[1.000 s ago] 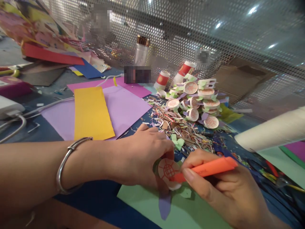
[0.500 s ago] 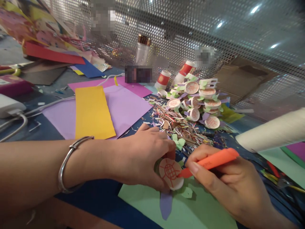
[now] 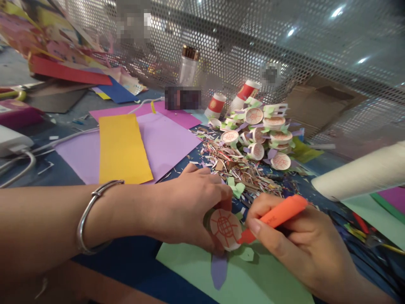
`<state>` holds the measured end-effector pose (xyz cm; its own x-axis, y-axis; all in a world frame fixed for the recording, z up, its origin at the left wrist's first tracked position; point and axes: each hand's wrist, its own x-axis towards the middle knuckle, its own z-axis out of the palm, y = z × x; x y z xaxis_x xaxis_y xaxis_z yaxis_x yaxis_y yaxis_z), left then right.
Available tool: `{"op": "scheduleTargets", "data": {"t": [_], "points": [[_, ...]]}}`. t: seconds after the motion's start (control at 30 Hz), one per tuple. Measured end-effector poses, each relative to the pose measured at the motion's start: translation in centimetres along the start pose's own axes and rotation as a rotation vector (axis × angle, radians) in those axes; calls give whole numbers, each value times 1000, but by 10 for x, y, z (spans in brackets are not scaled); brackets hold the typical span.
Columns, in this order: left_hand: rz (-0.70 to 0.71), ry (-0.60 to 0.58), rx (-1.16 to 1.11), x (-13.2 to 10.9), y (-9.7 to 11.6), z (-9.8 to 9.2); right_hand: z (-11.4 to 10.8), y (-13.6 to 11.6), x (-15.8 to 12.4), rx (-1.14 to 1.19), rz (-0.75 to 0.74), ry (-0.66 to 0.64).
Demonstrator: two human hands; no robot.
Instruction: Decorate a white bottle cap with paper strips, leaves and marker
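A small white paper-cup piece (image 3: 225, 228) with an orange grid and radiating lines on its round face is gripped by my left hand (image 3: 190, 207). Purple and green paper tabs stick out from it, over a light green sheet (image 3: 253, 278). My right hand (image 3: 294, 240) is closed around an orange marker (image 3: 278, 216), its tip touching the lower right rim of the round face. Behind my hands lies a heap of similar decorated cup pieces (image 3: 253, 137) with green and purple tabs.
Paper shreds (image 3: 234, 162) spread before the heap. Yellow paper (image 3: 122, 147) lies on a purple sheet (image 3: 171, 141) at left. Red-and-white cups (image 3: 217, 104) and a clear bottle (image 3: 189, 67) stand behind. A white roll (image 3: 360, 171) is at right, a white adapter (image 3: 12, 141) at far left.
The marker tip has moved from the grid's right side to the lower right rim, and the marker looks slightly turned. My left hand still holds the cup piece, nearly unmoved.
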<state>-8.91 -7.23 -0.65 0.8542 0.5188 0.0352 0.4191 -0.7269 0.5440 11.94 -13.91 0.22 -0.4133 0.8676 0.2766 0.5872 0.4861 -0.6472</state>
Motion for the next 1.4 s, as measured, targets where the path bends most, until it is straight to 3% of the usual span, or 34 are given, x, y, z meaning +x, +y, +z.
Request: {"op": "scheduleTargets", "data": {"t": [0.27, 0.63, 1.4], "points": [[7, 4, -19, -2, -2, 0, 0, 6, -5, 93, 29, 50], [-17, 22, -73, -2, -1, 0, -1, 7, -10, -27, -2, 106], [-12, -7, -68, -1, -1, -2, 1, 3, -6, -71, -69, 89]]}}
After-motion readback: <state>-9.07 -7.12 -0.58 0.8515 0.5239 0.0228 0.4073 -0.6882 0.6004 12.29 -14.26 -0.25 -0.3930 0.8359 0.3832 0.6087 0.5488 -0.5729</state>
